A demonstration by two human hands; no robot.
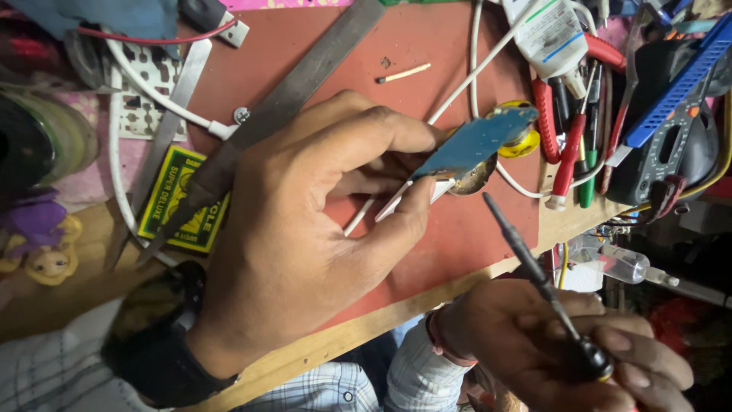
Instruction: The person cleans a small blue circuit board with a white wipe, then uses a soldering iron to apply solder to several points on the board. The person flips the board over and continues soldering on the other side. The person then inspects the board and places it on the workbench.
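Far left: a green-and-yellow matchbox (181, 200) lies under a long grey steel file (267, 122) on the red rubber mat (427, 46). Centre: left hand (297, 229), thumb and fingers pinched shut on a small blue circuit board (476, 141), held above the mat. The board looks light, stiff and fragile, best held by its bare edges. Right: right hand (564, 347) closed around a thin black-handled screwdriver (534, 267), tip just below the board.

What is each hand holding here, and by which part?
The left hand pinches a small blue circuit board by its near end, between thumb and fingers. The right hand grips a thin black-shafted screwdriver at its handle end.
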